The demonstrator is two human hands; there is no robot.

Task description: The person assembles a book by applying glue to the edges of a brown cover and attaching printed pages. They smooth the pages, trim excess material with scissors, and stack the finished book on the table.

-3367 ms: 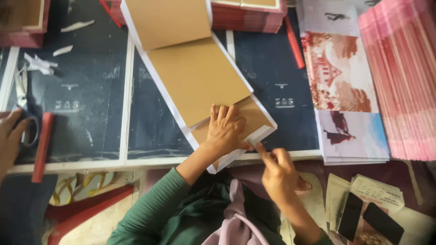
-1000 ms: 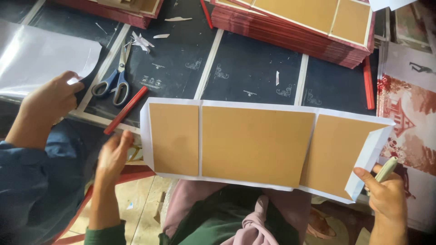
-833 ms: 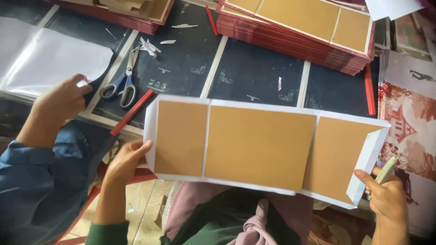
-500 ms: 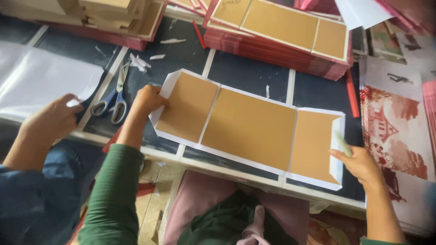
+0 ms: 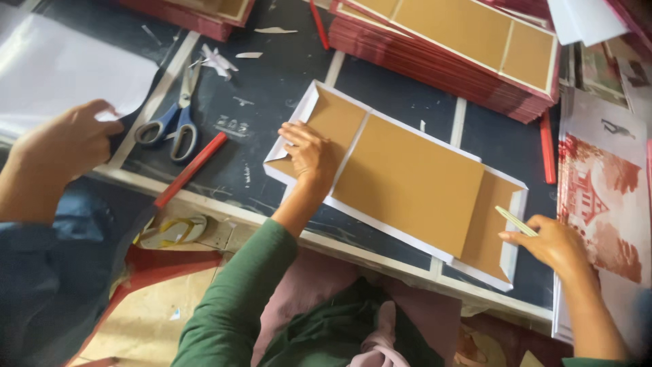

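Note:
A brown three-panel board cover [image 5: 407,183] with white paper edges lies slanted on the dark cutting mat [image 5: 272,88]. My left hand [image 5: 309,153] presses flat on its left panel, where the white edge is folded up. At the cover's right end, my right hand [image 5: 553,243] holds a thin pale stick [image 5: 516,221] against the white flap.
Another person's hand [image 5: 64,143] at the left holds a white sheet [image 5: 61,68]. Blue-handled scissors [image 5: 170,119] and a red strip [image 5: 190,170] lie beside it. A stack of red-edged covers [image 5: 455,41] sits behind; printed pictures [image 5: 601,197] lie at the right.
The cover has been turned from the table's edge onto the mat, slanted. My left hand has moved onto its left panel; my right hand stays at the right flap.

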